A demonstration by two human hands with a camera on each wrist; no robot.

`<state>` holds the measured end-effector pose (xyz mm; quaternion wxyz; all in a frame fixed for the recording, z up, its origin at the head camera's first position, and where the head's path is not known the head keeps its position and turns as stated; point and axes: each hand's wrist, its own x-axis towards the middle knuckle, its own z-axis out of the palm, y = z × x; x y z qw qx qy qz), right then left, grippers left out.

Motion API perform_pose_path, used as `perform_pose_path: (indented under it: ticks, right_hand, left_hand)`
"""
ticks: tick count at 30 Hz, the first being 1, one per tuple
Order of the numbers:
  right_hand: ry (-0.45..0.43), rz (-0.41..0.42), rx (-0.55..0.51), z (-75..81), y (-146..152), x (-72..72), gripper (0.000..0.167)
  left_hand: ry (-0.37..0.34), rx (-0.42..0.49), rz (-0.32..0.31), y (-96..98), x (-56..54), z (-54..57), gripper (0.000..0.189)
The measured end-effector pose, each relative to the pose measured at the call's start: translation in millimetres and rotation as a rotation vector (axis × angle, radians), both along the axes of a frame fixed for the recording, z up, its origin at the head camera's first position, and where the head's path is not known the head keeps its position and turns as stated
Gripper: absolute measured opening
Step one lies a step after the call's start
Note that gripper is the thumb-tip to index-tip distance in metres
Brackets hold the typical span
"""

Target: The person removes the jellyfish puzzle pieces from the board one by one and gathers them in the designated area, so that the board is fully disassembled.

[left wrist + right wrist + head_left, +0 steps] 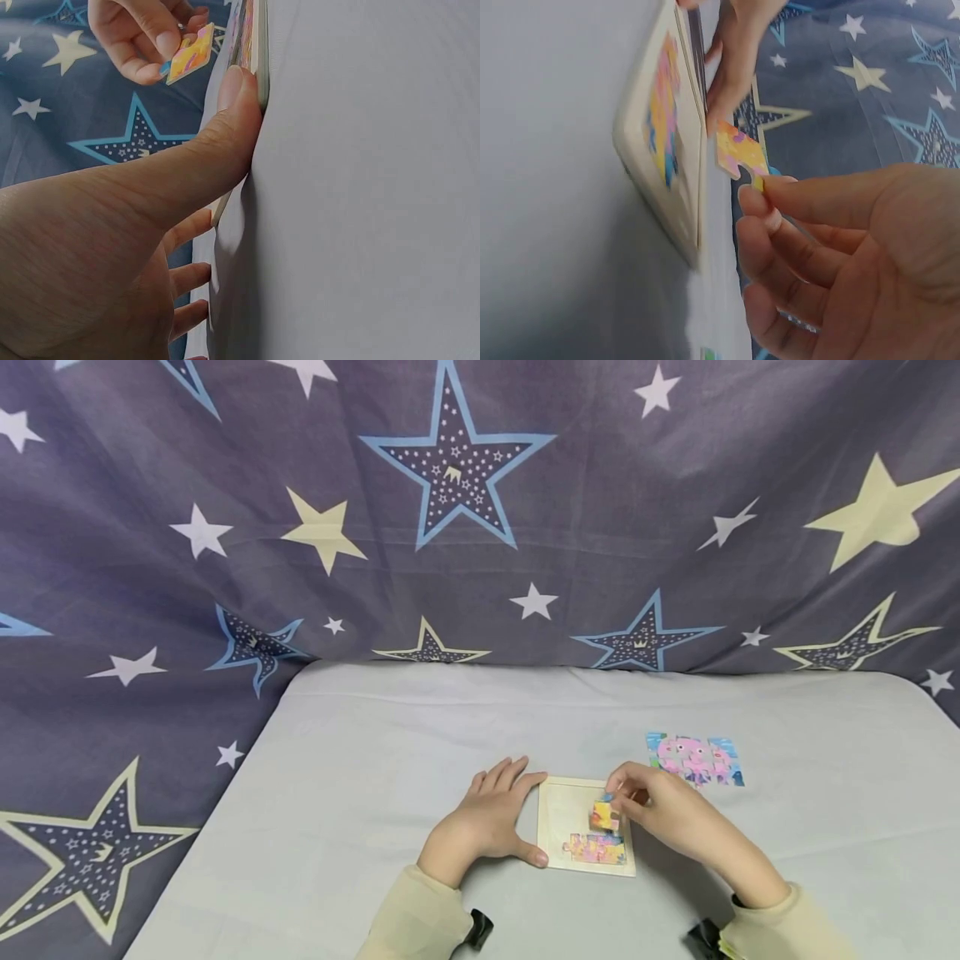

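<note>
A shallow wooden puzzle tray [562, 810] lies on the covered surface in front of me. Joined puzzle pieces [597, 850], pink, yellow and blue, fill part of its near right corner. Thumb and fingers of my right hand [669, 807] pinch a yellow jigsaw piece [737, 150] with some orange, pink and blue. In the head view this piece overlaps the right part of the tray, just beyond the joined ones. My left hand [489, 820] rests along the tray's left side, fingers spread, with the thumb at the near corner and the index fingertip by the far corner.
A pink and blue group of puzzle pieces [693, 758] lies on the grey cloth [375, 760] beyond my right hand. A dark curtain with stars [540, 527] hangs behind the surface and along its left side.
</note>
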<state>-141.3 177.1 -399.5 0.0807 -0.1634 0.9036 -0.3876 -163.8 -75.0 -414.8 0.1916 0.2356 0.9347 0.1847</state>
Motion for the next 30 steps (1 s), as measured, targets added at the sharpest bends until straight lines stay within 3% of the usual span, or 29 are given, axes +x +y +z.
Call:
perform_pose_path:
  ticks: [15, 30]
  right_hand:
    - [0.030, -0.076, 0.018, 1.2, 47, -14.8, 0.011]
    - [-0.047, -0.083, 0.084, -7.2, 73, -21.4, 0.009]
  left_hand:
    - [0.006, -0.003, 0.003, 0.7, -0.4, 0.1, 0.107]
    - [0.004, -0.005, 0.001, 0.2, -1.8, -0.9, 0.107]
